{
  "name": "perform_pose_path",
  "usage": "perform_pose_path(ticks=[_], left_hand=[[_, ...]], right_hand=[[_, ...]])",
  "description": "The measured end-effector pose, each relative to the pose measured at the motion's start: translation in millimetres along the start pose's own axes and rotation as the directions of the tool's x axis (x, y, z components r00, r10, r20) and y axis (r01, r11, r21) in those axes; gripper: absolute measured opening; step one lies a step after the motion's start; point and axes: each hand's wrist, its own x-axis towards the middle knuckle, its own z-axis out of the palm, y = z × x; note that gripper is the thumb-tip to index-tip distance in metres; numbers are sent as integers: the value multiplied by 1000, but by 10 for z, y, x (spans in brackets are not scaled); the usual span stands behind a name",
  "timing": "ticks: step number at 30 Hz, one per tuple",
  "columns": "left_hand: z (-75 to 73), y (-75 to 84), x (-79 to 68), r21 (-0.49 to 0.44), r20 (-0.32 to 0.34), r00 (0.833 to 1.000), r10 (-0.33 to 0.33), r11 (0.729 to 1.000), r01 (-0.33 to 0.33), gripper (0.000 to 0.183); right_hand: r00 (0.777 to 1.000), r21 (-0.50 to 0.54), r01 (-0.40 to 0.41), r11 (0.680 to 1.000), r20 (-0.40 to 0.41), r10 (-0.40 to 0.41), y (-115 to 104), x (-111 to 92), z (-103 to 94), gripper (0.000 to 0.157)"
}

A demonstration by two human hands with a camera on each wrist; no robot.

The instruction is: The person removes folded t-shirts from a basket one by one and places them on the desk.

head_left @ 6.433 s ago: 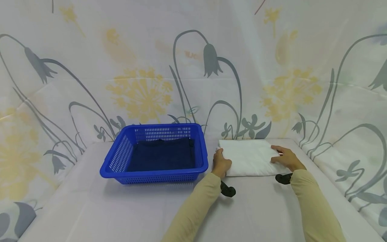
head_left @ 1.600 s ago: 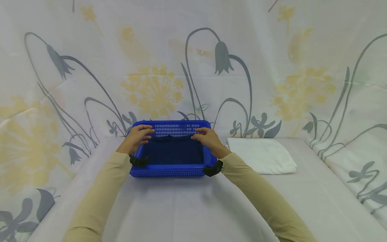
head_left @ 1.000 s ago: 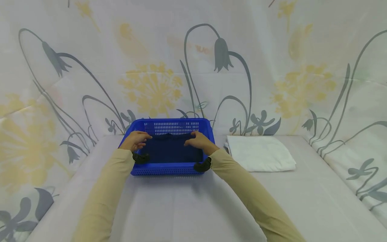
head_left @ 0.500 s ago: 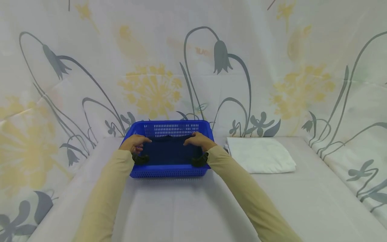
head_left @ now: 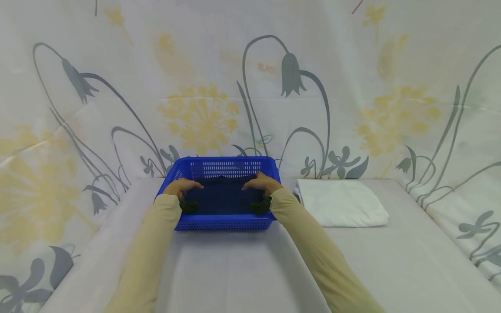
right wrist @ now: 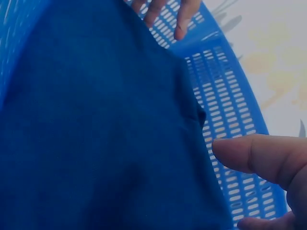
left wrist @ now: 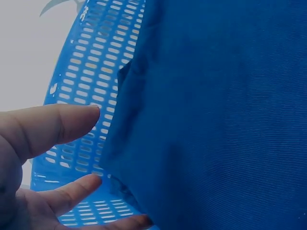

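Note:
A folded dark blue cloth [head_left: 222, 198] lies flat in a blue perforated plastic basket [head_left: 225, 218]. My left hand [head_left: 182, 187] reaches over the basket's left side to that end of the cloth. In the left wrist view its thumb and fingers are spread apart, and one fingertip [left wrist: 139, 221] meets the cloth's edge. At the opposite end is my right hand [head_left: 264, 184], inside the basket. The right wrist view has its thumb [right wrist: 235, 152] stretched out beside the edge of the cloth, apart from the lower finger. The remaining right fingers are hidden.
A folded white cloth [head_left: 342, 203] lies on the table right of the basket. Both stand on a white-covered tabletop [head_left: 231, 269]. Behind them hangs a white flower-printed curtain [head_left: 203, 65]. Dark wrist cameras sit beneath both wrists, over the basket's front part.
Both hands have left the white cloth, now lying flat, and moved left to the basket. They have since come down from above it to the two ends of the blue cloth.

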Motion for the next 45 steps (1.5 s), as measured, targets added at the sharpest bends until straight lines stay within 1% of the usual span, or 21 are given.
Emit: perform_pose_path(ticks=[6, 10, 14, 17, 20, 23, 27, 29, 33, 37, 40, 42, 44, 45], left_hand=[[28, 9, -5, -75, 0, 1000, -14, 997, 14, 86], [18, 3, -2, -49, -7, 1000, -19, 999, 18, 85], [8, 0, -4, -34, -4, 1000, -11, 999, 10, 84], [2, -5, -4, -24, 10, 1000, 9, 1000, -9, 79], [-3, -12, 9, 12, 23, 999, 29, 999, -30, 73], [-2, -8, 33, 29, 41, 998, 44, 999, -45, 71], [-5, 10, 32, 13, 48, 998, 45, 999, -46, 72], [-8, 21, 24, 14, 37, 998, 48, 999, -49, 71], [-9, 20, 10, 16, 29, 997, 72, 997, -72, 69], [15, -12, -18, -32, 28, 995, 92, 995, -91, 68], [50, -12, -47, -84, 25, 995, 100, 992, -97, 68], [69, 6, -62, -100, 22, 994, 106, 990, -103, 67], [79, 35, -76, -121, 16, 994, 111, 987, -109, 66], [78, 51, -83, -126, 15, 994, 112, 986, -109, 66]], right_hand=[[999, 28, -14, 1000, 39, 13, -10, -28, -8, 100], [997, 28, -30, 999, 65, 28, -6, -7, -9, 100], [993, -11, -26, 1000, 115, 27, 12, 34, 2, 95], [986, 0, -28, 1000, 162, 27, 27, 62, 20, 92], [982, 10, -27, 1000, 188, 25, 38, 72, 32, 89], [983, -34, -1, 999, 183, 7, 45, 65, 27, 87], [987, -96, 35, 995, 162, -19, 40, 49, 4, 84], [989, -106, 40, 994, 149, -23, 36, 44, -6, 84], [990, -92, 27, 995, 139, -14, 37, 54, -14, 81], [989, -32, 0, 999, 149, 5, 44, 69, -6, 79], [989, -46, -8, 999, 144, 14, 53, 80, -5, 76], [990, -81, -2, 997, 139, 13, 57, 87, -14, 72], [989, -111, 14, 994, 148, 3, 52, 95, -26, 69], [988, -109, 19, 994, 157, -1, 46, 97, -34, 68]])
